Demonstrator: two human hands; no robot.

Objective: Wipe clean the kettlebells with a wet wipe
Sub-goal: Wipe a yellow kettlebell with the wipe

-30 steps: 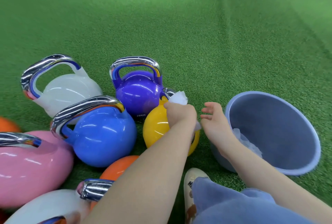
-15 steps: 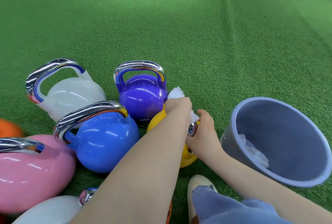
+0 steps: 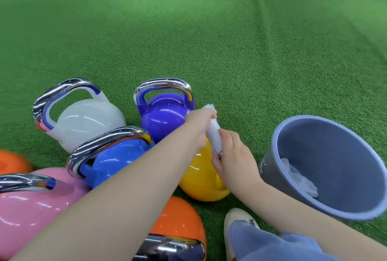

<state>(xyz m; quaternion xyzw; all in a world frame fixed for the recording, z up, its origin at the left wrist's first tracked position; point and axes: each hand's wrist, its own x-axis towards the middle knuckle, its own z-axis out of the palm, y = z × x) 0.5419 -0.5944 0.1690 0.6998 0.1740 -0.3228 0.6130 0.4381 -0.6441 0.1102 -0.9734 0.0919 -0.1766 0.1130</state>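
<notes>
wiping the yellow bell [image 3: 201, 179]

left hand [image 3: 199, 126] is gripping the wipe [image 3: 214, 133]; right hand [image 3: 234, 156] is holding the handle, likely keeping it steady.

A gym or training floor: green artificial turf [image 3: 230, 41] runs from near to far, and a cluster of bright kettlebells [image 3: 165, 118] with chrome handles stands on it at near left, beside a grey bucket [image 3: 270, 162].
</notes>
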